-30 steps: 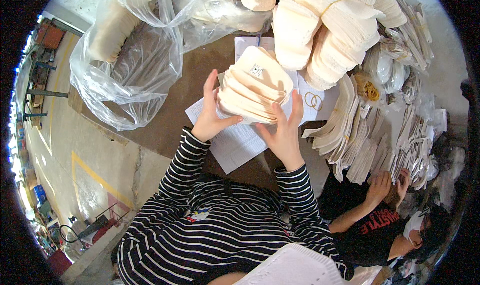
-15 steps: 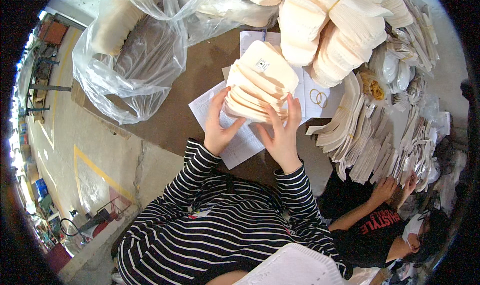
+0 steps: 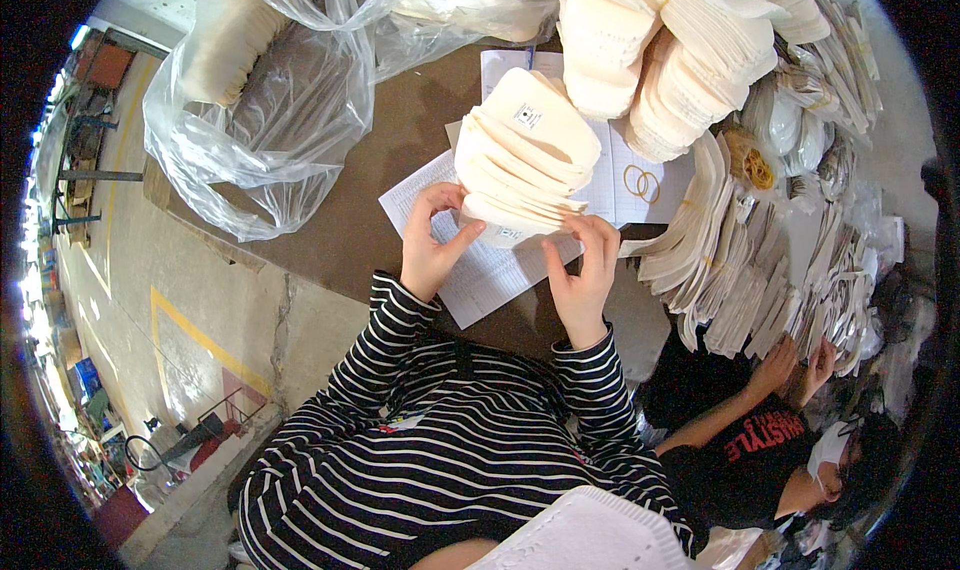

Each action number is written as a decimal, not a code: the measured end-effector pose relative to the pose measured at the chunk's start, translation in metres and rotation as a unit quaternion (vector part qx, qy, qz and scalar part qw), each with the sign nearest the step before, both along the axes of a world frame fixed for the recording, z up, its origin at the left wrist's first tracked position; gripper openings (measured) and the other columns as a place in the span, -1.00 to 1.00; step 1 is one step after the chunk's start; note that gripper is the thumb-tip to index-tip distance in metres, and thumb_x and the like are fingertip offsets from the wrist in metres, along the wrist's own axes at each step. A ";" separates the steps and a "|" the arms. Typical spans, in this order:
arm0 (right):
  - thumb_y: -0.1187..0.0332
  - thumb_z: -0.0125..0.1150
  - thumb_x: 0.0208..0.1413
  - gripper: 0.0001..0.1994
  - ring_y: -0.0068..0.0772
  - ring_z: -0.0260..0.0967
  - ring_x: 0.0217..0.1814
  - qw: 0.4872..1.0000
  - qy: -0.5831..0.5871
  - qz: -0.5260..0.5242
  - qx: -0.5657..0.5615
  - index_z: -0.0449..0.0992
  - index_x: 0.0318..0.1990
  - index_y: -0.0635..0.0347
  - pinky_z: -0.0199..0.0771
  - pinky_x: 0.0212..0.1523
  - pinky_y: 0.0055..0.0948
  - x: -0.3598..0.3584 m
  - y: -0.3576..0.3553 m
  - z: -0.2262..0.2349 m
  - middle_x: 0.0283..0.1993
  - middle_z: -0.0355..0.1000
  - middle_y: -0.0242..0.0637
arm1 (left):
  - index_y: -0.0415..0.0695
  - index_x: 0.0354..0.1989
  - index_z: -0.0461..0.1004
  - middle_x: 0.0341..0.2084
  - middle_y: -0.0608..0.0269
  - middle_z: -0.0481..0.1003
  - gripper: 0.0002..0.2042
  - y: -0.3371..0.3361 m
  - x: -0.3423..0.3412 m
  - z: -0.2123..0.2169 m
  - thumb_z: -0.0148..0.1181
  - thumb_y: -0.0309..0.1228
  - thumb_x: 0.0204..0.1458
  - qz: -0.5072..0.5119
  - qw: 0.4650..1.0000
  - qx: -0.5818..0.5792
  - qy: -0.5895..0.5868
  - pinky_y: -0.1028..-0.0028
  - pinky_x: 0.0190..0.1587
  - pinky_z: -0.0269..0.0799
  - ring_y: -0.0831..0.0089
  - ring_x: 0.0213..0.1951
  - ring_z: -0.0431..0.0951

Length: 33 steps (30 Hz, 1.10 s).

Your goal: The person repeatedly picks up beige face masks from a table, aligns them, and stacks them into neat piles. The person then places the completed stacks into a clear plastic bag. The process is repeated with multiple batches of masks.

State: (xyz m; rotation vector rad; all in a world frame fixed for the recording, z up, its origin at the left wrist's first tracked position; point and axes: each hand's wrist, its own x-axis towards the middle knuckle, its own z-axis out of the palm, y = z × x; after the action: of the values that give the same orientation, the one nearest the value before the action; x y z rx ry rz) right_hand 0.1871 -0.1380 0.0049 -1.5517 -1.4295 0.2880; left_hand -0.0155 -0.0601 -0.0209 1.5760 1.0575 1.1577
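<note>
A stack of cream, rounded, flat soft pieces (image 3: pixel 527 145) stands fanned out over papers in front of me, a small printed mark on its top piece. My left hand (image 3: pixel 433 238) holds the stack's near left edge, fingers curled at the side and thumb along the front. At the near right corner, my right hand (image 3: pixel 585 280) grips it with fingertips over the edge and thumb below. The front piece leans toward me and shows another small printed mark. Beneath lie white written sheets (image 3: pixel 490 295); two yellow rubber bands (image 3: pixel 641 183) rest on paper to the right.
Banded cream stacks (image 3: pixel 610 45) crowd the far right. A clear plastic bag (image 3: pixel 270 170) with more pieces sits at the left of the brown table (image 3: pixel 415 120). Bundles of pale strips (image 3: pixel 715 270) lie right, where a co-worker's hands (image 3: pixel 785 370) handle them.
The front of the stack has tipped toward me, bringing a printed mark into view and fanning the pieces wider. My right hand has shifted slightly right and nearer.
</note>
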 end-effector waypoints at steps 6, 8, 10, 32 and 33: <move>0.54 0.45 -0.07 -0.48 -0.21 0.34 -0.01 0.995 0.098 -0.023 0.002 0.40 0.09 0.23 0.44 -0.01 -0.33 0.001 0.000 -0.006 0.07 0.32 -0.11 | -0.24 -0.09 0.43 0.02 0.12 0.41 -0.73 -0.001 0.001 0.004 0.31 -0.60 0.05 -0.034 0.997 -0.025 -0.063 0.39 0.11 0.43 0.35 0.03 0.48; 0.54 0.45 -0.06 -0.48 -0.26 0.36 -0.03 0.991 0.133 -0.024 -0.006 0.40 0.10 0.24 0.44 -0.02 -0.34 0.002 0.000 -0.011 0.08 0.32 -0.11 | -0.25 -0.07 0.45 0.03 0.11 0.40 -0.74 0.000 -0.002 0.005 0.28 -0.62 0.06 -0.046 0.996 -0.042 -0.067 0.40 0.10 0.46 0.35 0.05 0.47; 0.56 0.45 -0.05 -0.47 -0.32 0.37 -0.04 0.988 0.153 -0.026 -0.016 0.39 0.12 0.24 0.45 -0.04 -0.38 0.003 -0.002 -0.014 0.11 0.32 -0.12 | -0.26 -0.06 0.48 0.02 0.10 0.41 -0.74 -0.001 -0.001 0.009 0.29 -0.61 0.06 -0.048 0.994 -0.059 -0.082 0.41 0.08 0.46 0.36 0.05 0.48; 0.49 0.42 -0.01 -0.50 -0.19 0.40 0.00 0.990 0.128 -0.040 -0.049 0.41 0.12 0.30 0.38 0.10 -0.31 0.007 -0.006 -0.019 -0.02 0.43 -0.14 | -0.30 -0.14 0.52 -0.11 0.23 0.46 -0.78 -0.005 -0.005 -0.004 0.34 -0.65 0.03 -0.014 0.991 -0.087 -0.102 0.54 -0.02 0.50 0.48 -0.04 0.50; 0.50 0.42 0.00 -0.52 -0.20 0.41 -0.01 0.989 0.131 -0.048 -0.049 0.43 0.10 0.30 0.38 0.09 -0.32 0.007 -0.006 -0.017 -0.03 0.44 -0.15 | -0.29 -0.13 0.51 -0.12 0.25 0.45 -0.78 -0.005 -0.004 -0.005 0.33 -0.64 0.04 -0.017 0.990 -0.094 -0.107 0.53 -0.01 0.50 0.49 -0.05 0.49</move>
State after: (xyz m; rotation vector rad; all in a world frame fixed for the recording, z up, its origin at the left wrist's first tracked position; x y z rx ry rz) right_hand 0.1940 -0.1436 -0.0117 -1.5916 -1.1472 0.4922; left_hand -0.0198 -0.0652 -0.0255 1.2884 0.9640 1.1403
